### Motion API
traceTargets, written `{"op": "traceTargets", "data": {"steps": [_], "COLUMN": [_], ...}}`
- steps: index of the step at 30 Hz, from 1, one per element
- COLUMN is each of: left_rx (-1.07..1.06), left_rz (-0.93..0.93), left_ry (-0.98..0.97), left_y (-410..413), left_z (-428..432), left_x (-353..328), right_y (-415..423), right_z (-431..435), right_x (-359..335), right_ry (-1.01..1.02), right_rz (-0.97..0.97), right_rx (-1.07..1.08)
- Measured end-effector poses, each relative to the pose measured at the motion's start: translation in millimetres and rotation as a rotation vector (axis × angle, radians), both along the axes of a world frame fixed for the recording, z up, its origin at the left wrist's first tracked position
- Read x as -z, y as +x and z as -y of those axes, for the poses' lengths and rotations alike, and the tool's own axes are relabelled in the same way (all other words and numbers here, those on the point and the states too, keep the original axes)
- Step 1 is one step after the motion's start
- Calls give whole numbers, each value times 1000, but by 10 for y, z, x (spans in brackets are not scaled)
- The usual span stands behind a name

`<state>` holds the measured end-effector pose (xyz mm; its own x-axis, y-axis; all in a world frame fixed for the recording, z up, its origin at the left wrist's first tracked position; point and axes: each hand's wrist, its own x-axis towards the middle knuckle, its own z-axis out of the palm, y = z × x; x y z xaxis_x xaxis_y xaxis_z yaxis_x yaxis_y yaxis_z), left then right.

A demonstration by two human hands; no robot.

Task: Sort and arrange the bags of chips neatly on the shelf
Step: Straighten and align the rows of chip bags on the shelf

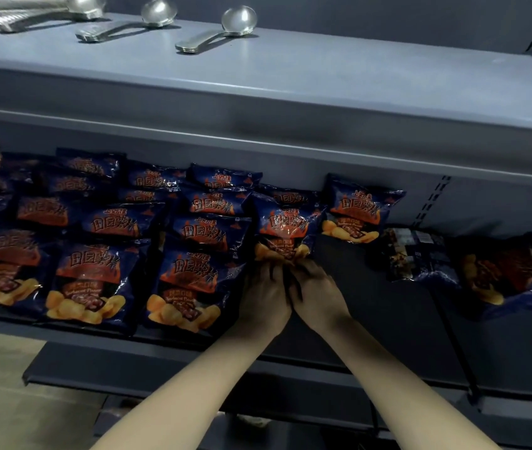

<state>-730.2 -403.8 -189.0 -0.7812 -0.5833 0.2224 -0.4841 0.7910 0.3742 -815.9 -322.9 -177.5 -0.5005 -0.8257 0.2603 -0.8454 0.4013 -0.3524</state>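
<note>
Now the left hand (266, 293) and right hand (318, 293), touching, seem clamped in a grip on the lower edge of a dark blue foil chip bag (282, 227) on the grey metal shelf (371, 303).

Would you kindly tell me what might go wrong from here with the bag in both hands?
1. The left hand and right hand pinch the bag at its bottom edge only; it may flop or slip.
2. The front-row bag beside the left hand lies at the shelf lip; a nudge might knock it off.
</note>
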Motion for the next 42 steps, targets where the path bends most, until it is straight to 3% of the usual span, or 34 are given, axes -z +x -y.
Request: {"op": "traceTargets", "data": {"steps": [7, 11, 19, 27, 32, 35, 42], "left_rx": [-2, -4, -16, 2, 3, 22, 43], "left_rz": [66, 93, 134, 162, -55, -155, 125], "left_ry": [-1, 5, 27, 50, -156, -162, -37], "left_y": [-40, 5, 11, 27, 107, 89, 12], "left_z": [34, 19, 33, 19, -126, -162, -59], "left_x": [7, 18, -85, -103, -140, -176, -228], "right_y": [19, -101, -241, -227, -247, -258, -324], "right_z": [-3, -41, 41, 23, -43, -79, -141], "right_x": [16, -74, -77, -88, -114, -110, -143], "right_ry": [-95, -259, -132, -139, -160, -167, -212], "right_rz": [106, 221, 279, 342, 319, 337, 336], "right_rx": [-3, 182, 150, 115, 115, 122, 138]}}
